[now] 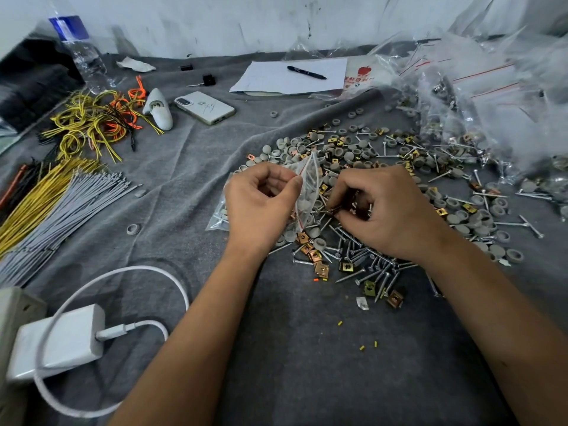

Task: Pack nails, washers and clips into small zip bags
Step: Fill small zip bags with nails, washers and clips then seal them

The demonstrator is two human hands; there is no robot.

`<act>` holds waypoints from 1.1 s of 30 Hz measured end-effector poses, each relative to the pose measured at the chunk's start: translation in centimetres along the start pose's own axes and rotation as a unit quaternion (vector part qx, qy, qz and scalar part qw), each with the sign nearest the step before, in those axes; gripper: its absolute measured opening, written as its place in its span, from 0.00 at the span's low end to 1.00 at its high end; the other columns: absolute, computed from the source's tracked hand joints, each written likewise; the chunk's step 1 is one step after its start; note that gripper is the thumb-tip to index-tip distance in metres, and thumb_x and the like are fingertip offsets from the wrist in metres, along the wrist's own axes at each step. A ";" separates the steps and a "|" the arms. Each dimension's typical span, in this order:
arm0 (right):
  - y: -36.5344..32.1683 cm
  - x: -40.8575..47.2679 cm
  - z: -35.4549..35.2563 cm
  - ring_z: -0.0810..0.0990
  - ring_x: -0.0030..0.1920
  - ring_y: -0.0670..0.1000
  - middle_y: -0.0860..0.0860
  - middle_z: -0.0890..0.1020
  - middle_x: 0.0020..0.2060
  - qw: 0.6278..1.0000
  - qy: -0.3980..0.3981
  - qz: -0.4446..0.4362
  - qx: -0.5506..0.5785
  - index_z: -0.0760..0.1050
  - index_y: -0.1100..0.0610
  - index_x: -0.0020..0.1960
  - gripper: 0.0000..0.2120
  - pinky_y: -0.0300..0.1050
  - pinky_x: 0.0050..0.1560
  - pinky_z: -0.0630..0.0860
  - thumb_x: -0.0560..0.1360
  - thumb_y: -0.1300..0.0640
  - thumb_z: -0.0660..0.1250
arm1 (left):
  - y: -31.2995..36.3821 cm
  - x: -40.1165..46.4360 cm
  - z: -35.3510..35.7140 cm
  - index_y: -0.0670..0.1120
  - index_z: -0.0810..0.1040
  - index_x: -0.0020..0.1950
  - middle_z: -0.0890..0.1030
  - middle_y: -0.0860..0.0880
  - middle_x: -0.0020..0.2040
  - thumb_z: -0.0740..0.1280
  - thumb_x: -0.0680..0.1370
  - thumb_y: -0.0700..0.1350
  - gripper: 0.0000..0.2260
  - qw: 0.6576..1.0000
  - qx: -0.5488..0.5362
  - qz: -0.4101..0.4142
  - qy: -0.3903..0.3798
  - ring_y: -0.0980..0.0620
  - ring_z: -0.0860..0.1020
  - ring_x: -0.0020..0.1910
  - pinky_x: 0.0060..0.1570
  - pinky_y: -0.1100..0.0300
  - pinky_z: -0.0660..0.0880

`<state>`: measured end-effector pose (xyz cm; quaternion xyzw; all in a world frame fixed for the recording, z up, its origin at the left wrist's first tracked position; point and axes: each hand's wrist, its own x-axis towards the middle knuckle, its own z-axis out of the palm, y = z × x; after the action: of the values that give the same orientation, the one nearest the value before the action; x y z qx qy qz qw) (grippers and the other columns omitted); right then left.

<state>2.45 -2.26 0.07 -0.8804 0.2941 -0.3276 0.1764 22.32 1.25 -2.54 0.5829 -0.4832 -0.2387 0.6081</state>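
Observation:
My left hand [261, 207] pinches the rim of a small clear zip bag [309, 186] with a red seal line, holding it upright over the grey cloth. Grey washers show inside the bag. My right hand [381, 210] is just right of the bag, its fingers curled around a few small metal pieces, seemingly clips and screws. Under and around both hands lies a spread of grey washers [347, 155], brass-coloured clips [307, 241] and screw-like nails [365, 256]. A second filled bag [218, 216] lies partly under my left hand.
A heap of clear zip bags [479, 96], some filled, piles up at the right. Cable ties [61, 207], coloured wires [92, 124], a phone [204, 107], a water bottle [80, 53], paper with a pen [305, 72] and a white charger [58, 339] occupy the left and back.

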 end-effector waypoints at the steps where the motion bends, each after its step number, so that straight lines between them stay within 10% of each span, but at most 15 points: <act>1: 0.0 0.0 0.0 0.84 0.48 0.43 0.47 0.86 0.45 1.000 0.000 0.002 -0.004 0.83 0.55 0.47 0.10 0.33 0.48 0.80 0.70 0.67 0.75 | 0.0 0.0 0.0 0.47 0.84 0.40 0.83 0.50 0.34 0.76 0.75 0.38 0.07 1.000 0.000 0.000 0.000 0.53 0.78 0.32 0.33 0.60 0.76; 12: 1.6 0.4 -0.5 0.77 0.42 0.35 0.44 0.82 0.43 0.990 0.084 0.082 -0.075 0.83 0.53 0.52 0.11 0.28 0.44 0.71 0.73 0.65 0.75 | 0.1 0.0 0.0 0.47 0.84 0.41 0.84 0.51 0.35 0.77 0.75 0.38 0.07 1.000 0.003 -0.005 0.002 0.54 0.78 0.33 0.35 0.61 0.77; 16: 2.0 0.4 -0.4 0.75 0.52 0.49 0.47 0.81 0.46 0.982 -0.005 0.101 -0.159 0.85 0.50 0.51 0.06 0.43 0.52 0.67 0.74 0.56 0.76 | 0.1 -0.1 -0.1 0.47 0.84 0.41 0.83 0.51 0.35 0.77 0.76 0.38 0.07 1.000 0.004 -0.006 0.002 0.54 0.78 0.32 0.34 0.60 0.76; 25: 1.5 1.5 0.5 0.74 0.55 0.51 0.49 0.79 0.47 0.981 0.024 0.090 -0.171 0.84 0.52 0.54 0.07 0.45 0.52 0.70 0.76 0.58 0.74 | 0.1 0.1 -0.2 0.47 0.84 0.40 0.83 0.48 0.35 0.75 0.75 0.38 0.06 0.998 -0.010 -0.009 0.065 0.50 0.78 0.33 0.36 0.47 0.80; 33: 0.4 5.7 1.0 0.80 0.50 0.54 0.52 0.81 0.50 0.950 -0.114 0.128 -0.260 0.83 0.52 0.55 0.12 0.50 0.52 0.79 0.76 0.46 0.73 | 0.1 0.1 -0.1 0.46 0.84 0.41 0.83 0.45 0.35 0.75 0.75 0.36 0.06 0.998 -0.012 -0.021 0.061 0.47 0.78 0.33 0.37 0.37 0.82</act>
<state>6.45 -6.07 1.89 -0.8824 0.4569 -0.1119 0.0139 22.45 1.27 -2.44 0.5991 -0.4301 -0.2214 0.6380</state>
